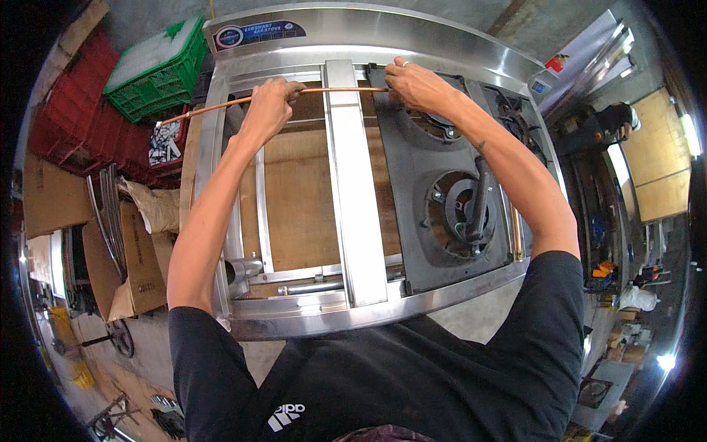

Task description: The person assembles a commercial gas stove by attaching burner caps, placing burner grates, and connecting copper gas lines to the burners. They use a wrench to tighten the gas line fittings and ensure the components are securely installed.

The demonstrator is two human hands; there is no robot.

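Note:
A thin copper tube [342,90] runs crosswise over the far part of a stainless steel gas stove frame [331,317]. My left hand [272,109] is closed round the tube above the open left bay. Its left end, tipped with a small fitting, sticks out past the frame's left side. My right hand [418,90] is closed at the tube's right end, over the far edge of a black burner plate [403,221]; its fingertips are partly hidden. Beneath the tube, a wide metal bar [357,191] spans the frame from front to back.
A black burner [464,214] sits on the near part of the plate. To the left stand a green crate [155,77], red crates [74,110] and a cardboard box [129,265]. A raised steel back panel [412,33] borders the stove. Another person [611,125] is at far right.

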